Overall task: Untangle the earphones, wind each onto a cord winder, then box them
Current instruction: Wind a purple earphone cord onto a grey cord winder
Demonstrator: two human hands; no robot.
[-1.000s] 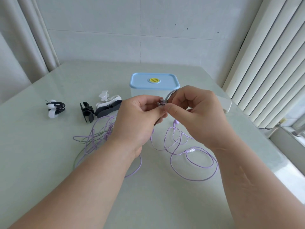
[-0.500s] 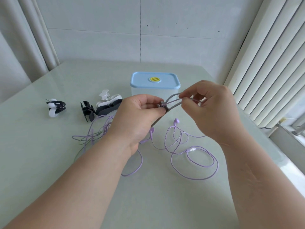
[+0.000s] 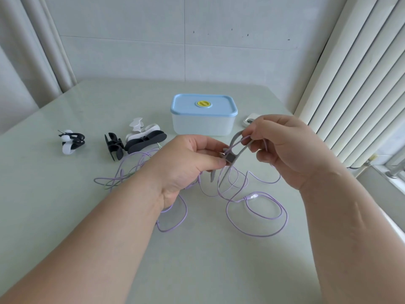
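left hand pinches the grey cord winder at its middle, right hand nips its bendy wing plus a strand of purple earphone cord. the rest sprawls loose on the table, near centre. light, floppy, snag-prone, i'd say: grip close to the winder.

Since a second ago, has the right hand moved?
Yes. The right hand has shifted rightward, from in front of the blue-lidded box to past its right edge.
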